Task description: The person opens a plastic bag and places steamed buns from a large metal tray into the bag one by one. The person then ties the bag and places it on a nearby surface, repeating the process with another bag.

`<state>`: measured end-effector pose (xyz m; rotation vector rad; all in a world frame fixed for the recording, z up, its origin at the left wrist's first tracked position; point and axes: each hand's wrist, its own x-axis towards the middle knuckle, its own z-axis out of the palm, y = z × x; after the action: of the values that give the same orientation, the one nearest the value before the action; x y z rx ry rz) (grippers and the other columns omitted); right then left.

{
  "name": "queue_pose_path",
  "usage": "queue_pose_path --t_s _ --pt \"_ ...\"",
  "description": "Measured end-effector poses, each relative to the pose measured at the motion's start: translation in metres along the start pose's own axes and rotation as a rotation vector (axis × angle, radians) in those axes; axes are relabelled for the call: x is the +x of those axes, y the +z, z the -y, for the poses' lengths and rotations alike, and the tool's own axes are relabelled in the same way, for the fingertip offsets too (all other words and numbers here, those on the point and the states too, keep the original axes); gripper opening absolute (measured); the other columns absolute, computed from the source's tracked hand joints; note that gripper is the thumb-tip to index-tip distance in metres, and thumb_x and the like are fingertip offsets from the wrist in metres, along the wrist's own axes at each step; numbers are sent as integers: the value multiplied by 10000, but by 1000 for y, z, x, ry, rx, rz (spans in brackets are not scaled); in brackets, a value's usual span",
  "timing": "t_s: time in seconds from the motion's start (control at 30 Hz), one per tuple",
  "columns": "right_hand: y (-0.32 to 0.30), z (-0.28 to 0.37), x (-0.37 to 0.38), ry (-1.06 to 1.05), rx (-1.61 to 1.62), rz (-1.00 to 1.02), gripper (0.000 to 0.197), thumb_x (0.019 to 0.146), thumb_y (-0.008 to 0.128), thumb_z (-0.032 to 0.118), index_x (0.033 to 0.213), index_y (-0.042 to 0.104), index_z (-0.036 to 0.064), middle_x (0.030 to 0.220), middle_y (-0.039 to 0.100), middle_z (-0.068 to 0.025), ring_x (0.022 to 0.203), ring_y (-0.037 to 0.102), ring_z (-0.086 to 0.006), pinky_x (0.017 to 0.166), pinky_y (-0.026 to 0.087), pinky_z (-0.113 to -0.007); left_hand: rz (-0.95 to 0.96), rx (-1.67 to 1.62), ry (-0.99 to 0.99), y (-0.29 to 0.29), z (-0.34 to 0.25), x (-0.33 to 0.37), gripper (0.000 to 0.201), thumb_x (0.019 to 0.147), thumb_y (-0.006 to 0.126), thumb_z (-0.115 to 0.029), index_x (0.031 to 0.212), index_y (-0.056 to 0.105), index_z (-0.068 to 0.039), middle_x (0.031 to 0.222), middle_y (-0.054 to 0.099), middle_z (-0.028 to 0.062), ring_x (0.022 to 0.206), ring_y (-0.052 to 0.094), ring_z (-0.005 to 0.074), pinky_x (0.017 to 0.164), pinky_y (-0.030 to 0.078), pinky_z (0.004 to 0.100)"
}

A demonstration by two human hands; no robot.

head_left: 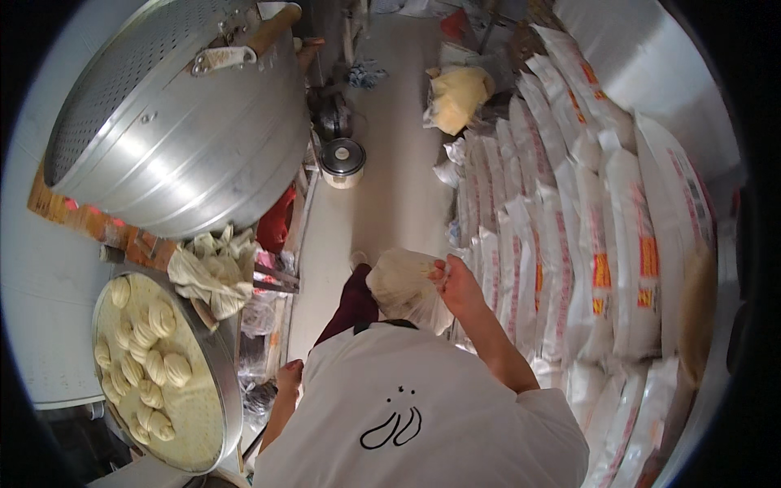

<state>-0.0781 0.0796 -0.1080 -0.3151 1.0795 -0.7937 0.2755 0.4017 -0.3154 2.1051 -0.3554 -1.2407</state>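
Observation:
My right hand [457, 285] is closed on the gathered top of a translucent plastic bag [400, 285]. The bag hangs in front of me above the floor, beside my dark red trouser leg. What is inside it looks pale and cannot be made out. Down by my left side is my left hand [290, 376], close to the edge of the shelf rack. Its fingers are mostly turned out of sight, and nothing shows in it.
Twisted dough buns [154, 368] lie on a round steamer tray [207, 423] at the left, below a large metal steamer [220, 138] and a crumpled cloth [213, 272]. White sacks [561, 236] stack along the right. A lidded pot [342, 161] and yellowish bag [460, 96] stand ahead.

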Motion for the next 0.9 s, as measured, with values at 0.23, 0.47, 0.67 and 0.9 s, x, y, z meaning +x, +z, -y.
queue_pose_path --t_s 0.23,0.47,0.67,0.9 --pt "36 98 98 -37 -155 -74 294 950 525 360 1030 531 77 810 562 -3 675 525 -96 583 424 -179 385 -459 -302 67 -97 164 403 887 662 -288 1150 645 16 997 701 118 892 653 187 772 523 328" --pt "80 173 187 -12 -80 -65 154 896 589 235 935 600 86 836 580 6 759 519 -97 695 386 -224 535 -262 -263 107 -300 229 406 890 659 -292 1161 638 11 1002 700 116 897 653 188 772 523 329" --pt "107 261 293 80 -163 37 169 868 645 271 932 606 120 841 598 38 802 562 -94 687 380 -219 412 -288 -280 152 -362 270 410 893 656 -294 1170 632 6 1005 699 114 900 653 189 772 523 331" --pt "157 399 440 -6 28 214 103 868 627 227 895 591 135 790 586 38 815 570 -127 679 431 -249 145 -425 -336 231 -408 290 413 896 653 -298 1180 625 1 1010 698 112 905 652 191 773 523 332"
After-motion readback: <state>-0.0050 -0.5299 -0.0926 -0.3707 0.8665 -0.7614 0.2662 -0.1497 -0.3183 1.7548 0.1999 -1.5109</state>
